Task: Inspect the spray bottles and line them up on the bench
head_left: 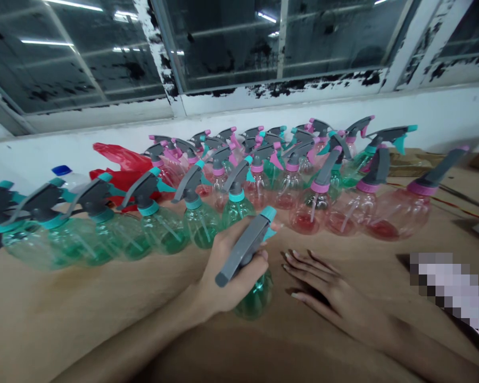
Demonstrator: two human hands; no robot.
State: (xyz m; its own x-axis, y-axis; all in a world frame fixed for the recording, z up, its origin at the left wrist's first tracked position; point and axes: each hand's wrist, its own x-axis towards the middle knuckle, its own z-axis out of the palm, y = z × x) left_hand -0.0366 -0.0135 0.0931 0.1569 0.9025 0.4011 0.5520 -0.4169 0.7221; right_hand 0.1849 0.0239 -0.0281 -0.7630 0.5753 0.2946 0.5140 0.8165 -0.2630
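My left hand (227,271) is wrapped round the neck of a green spray bottle (255,300) near the front of the table. Its grey trigger head with a teal nozzle pokes up above my fingers, and the collar is hidden by them. To the right of that bottle, my right hand (323,290) lies palm down with its fingers stretched out, holding nothing. Just beyond my hands a line of green spray bottles (170,234) with teal collars runs to the left. Pink spray bottles (347,213) with pink collars stand to the right.
More pink and green spray bottles (291,181) crowd together behind the front row. A red plastic bag (123,167) and a blue-capped bottle (66,178) are at the back left. A pixelated object (455,292) lies at the right edge. Windows (223,48) rise behind the table.
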